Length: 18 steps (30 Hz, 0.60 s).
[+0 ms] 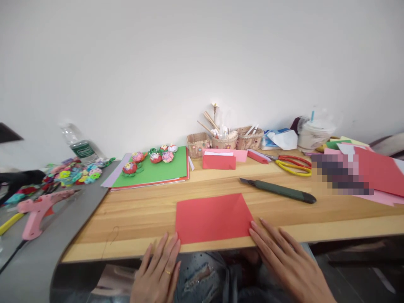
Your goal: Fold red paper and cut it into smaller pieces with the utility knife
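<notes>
A red sheet of paper (pixel 214 218) lies flat near the table's front edge. At its lower left corner rests my left hand (pixel 158 267), fingers stretched out, a ring on one of them. My right hand (pixel 287 256) lies with straight fingers at the sheet's right edge, fingertips touching it. Neither hand grips anything. Behind the sheet, to the right, is a dark green utility knife (pixel 284 191) with its blade end pointing left. Farther back stands a folded red paper piece (pixel 219 161) with pink paper behind it.
At the left are a pink glue gun (pixel 38 210), a plastic bottle (pixel 80 145) and crocheted flowers on a grey surface. Several flowers sit on green paper (pixel 170 168). Small baskets (pixel 198 145), red-and-yellow-handled scissors (pixel 293 165), a lidded cup (pixel 315 134) and coloured paper (pixel 378 170) line the back and right.
</notes>
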Each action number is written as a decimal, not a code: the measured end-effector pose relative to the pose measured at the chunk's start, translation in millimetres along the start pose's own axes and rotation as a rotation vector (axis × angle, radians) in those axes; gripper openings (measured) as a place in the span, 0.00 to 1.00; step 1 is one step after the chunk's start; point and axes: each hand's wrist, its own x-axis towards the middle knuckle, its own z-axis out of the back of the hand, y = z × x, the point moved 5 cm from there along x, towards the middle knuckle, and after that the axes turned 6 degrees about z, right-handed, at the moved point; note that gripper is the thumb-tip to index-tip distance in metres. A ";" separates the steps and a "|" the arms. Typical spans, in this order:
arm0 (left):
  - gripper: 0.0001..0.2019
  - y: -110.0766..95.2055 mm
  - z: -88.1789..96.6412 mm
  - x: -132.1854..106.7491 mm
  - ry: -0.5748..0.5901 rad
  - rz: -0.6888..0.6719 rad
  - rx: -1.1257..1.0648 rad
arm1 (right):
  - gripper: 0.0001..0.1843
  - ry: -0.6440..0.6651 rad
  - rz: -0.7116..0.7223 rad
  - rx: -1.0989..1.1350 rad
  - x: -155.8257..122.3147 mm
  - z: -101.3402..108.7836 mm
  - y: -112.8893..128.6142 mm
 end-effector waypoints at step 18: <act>0.35 -11.7 -13.4 11.8 0.006 0.301 -0.083 | 0.16 -0.195 -0.013 0.196 1.1 17.7 -15.3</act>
